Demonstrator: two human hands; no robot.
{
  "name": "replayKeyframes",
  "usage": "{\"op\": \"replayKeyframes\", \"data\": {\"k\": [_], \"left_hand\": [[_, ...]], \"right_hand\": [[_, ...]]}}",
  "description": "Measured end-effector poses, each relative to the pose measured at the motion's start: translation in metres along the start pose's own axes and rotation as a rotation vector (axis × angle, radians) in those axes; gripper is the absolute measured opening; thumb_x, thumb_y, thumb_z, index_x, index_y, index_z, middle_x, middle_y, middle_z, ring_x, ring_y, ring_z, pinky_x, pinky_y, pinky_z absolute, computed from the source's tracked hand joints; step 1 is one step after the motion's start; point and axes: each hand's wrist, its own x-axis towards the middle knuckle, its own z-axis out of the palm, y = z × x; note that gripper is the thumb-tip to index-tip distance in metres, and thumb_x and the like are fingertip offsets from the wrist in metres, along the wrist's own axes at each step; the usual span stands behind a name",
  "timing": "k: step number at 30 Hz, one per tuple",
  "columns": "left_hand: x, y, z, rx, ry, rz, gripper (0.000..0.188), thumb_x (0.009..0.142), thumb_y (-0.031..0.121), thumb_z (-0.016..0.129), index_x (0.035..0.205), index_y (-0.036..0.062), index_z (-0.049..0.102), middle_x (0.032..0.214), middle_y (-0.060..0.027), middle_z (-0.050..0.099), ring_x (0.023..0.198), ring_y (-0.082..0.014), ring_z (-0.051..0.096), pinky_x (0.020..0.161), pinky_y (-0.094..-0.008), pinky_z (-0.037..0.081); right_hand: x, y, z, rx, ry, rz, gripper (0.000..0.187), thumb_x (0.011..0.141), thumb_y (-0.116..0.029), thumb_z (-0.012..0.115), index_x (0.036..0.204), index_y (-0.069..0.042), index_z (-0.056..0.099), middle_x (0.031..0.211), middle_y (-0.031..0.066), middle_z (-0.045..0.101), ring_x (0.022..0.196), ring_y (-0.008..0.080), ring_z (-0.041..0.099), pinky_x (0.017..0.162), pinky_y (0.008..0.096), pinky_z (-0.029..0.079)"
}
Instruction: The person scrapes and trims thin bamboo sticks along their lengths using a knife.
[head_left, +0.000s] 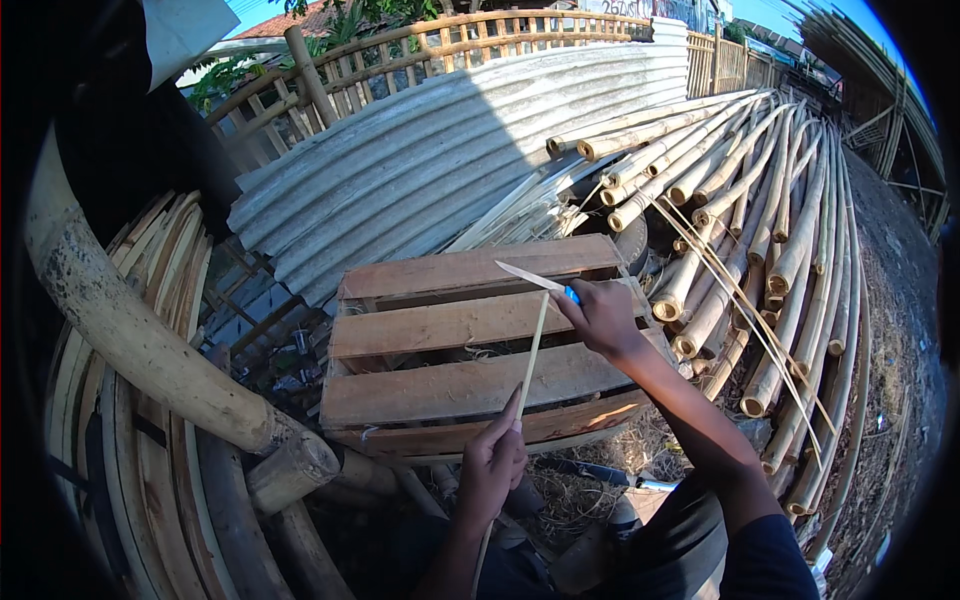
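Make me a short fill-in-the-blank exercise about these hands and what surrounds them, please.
1. The right hand holds a ____ with a blue handle.
2. The pale strip in the left hand is ____, not thick.
3. The slatted crate before the person is made of ____.
4. The long bamboo poles lie to the ____ of the crate.

Missing words: knife; thin; wood; right.

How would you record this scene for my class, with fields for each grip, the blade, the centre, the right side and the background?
Left grip: thin pale strip, slanting upward
Right grip: blue-handled knife
Blade: near the strip's upper end; contact unclear
Centre: slatted wooden crate
Right side: piled bamboo poles
Background: grey corrugated sheet, partly sunlit
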Motion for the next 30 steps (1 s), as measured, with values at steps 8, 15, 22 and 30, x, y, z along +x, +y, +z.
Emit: {"op": "replayKeyframes", "data": {"k": [8,15,22,30], "left_hand": [[0.000,0.002,0.002,-0.187,-0.014,-0.010,0.047,0.099,0.015,0.038,0.144,0.0112,0.028,0.063,0.0057,0.025,0.047,-0.0024,0.023,0.040,-0.0177,0.020],[0.002,-0.004,-0.005,-0.187,0.038,-0.062,0.047,0.098,0.014,0.039,0.144,0.0117,0.029,0.063,0.0062,0.025,0.046,-0.0023,0.023,0.039,-0.0178,0.020],[-0.004,-0.005,0.002,-0.020,0.050,0.060,0.046,0.098,0.012,0.039,0.143,0.0117,0.031,0.063,0.0067,0.027,0.048,-0.0018,0.025,0.040,-0.0171,0.020],[0.001,0.008,-0.019,-0.376,-0.052,-0.086,0.053,0.099,0.034,0.041,0.146,0.0206,0.022,0.061,0.0065,0.020,0.045,-0.0030,0.018,0.040,-0.0171,0.016]], "right_hand": [[-0.012,0.000,0.005,0.169,0.017,0.140,0.044,0.089,-0.037,0.053,0.061,-0.002,0.051,0.046,0.0158,0.044,0.043,0.0347,0.048,0.044,0.0401,0.036],[-0.027,-0.047,0.000,-0.002,-0.213,-0.359,0.047,0.085,-0.043,0.057,0.060,-0.004,0.049,0.048,0.0116,0.046,0.042,0.0312,0.049,0.043,0.0392,0.037],[-0.015,-0.054,0.002,0.130,-0.053,-0.364,0.043,0.090,-0.032,0.052,0.061,-0.001,0.053,0.048,0.0155,0.048,0.047,0.0337,0.052,0.046,0.0426,0.039],[-0.014,0.003,0.002,0.415,0.094,0.322,0.047,0.092,-0.030,0.048,0.060,0.004,0.049,0.044,0.0142,0.035,0.041,0.0261,0.037,0.046,0.0378,0.030]]}}
